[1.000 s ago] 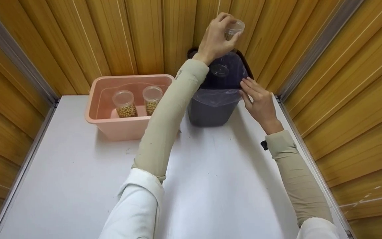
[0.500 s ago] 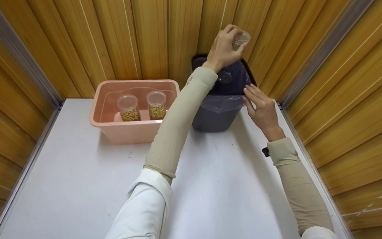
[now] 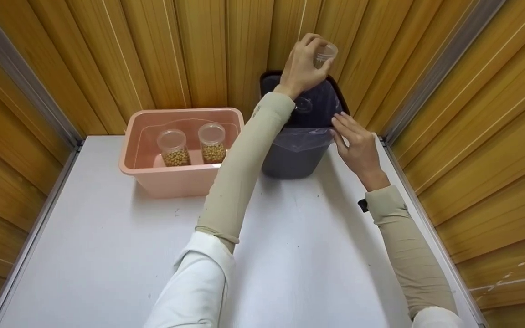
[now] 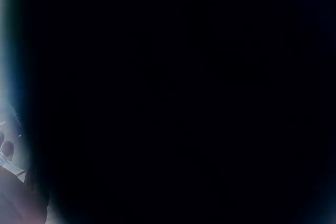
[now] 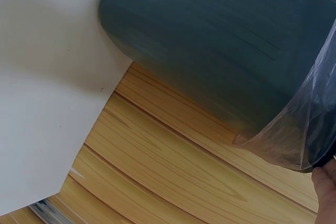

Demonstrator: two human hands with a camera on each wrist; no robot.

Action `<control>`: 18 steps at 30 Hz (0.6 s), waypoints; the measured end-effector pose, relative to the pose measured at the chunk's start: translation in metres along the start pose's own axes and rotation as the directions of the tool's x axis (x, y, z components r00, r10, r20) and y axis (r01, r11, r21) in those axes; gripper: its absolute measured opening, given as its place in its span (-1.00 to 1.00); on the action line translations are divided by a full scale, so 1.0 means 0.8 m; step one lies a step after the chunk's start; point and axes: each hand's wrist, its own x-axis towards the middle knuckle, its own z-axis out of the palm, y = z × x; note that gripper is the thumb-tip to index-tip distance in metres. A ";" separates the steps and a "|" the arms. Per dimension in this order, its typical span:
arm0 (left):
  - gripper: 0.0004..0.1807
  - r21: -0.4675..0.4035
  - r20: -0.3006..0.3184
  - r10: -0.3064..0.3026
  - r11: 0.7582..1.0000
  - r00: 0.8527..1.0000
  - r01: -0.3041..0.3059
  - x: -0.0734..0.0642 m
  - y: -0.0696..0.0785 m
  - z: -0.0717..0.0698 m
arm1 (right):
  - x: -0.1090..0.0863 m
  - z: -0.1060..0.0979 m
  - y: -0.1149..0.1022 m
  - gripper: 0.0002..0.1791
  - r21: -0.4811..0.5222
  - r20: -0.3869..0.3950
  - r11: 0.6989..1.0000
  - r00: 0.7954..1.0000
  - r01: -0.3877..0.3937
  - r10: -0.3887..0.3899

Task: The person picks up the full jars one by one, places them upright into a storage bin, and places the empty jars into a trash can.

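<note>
In the head view, my left hand (image 3: 303,68) grips a clear plastic jar (image 3: 325,53) above the back of a dark grey trash bin (image 3: 294,159). The fingers partly cover the jar, and no contents show in it. My right hand (image 3: 358,148) pinches the bin's right rim, fingers at the edge and thumb outside, over a thin bin liner (image 3: 303,139). A round clear plastic piece (image 3: 303,105) shows inside the bin. The right wrist view has the bin's side (image 5: 210,40) and a fingertip at the lined rim. Most of the left wrist view is black.
Left of the bin stands a pink plastic tub (image 3: 176,182) with two lidded clear jars, a left one (image 3: 176,155) and a right one (image 3: 212,150), partly filled with yellowish beans. Wood-patterned walls (image 3: 203,54) enclose the white table (image 3: 107,255) at the back and sides.
The head view has shifted slightly. My left hand has lowered a little toward the bin with the jar still gripped. My right hand has stayed at the rim.
</note>
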 end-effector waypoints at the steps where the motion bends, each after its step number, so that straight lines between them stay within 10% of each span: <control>1: -0.56 -0.001 -0.003 -0.002 1.000 1.000 0.002 0.000 -0.001 0.000 | 0.001 0.000 -0.001 -0.68 0.001 0.004 1.000 1.000 0.001 -0.001; 18: -0.55 -0.012 0.004 -0.014 1.000 1.000 0.014 -0.006 -0.001 -0.001 | 0.003 0.002 -0.002 -0.69 -0.002 0.013 1.000 1.000 0.005 -0.005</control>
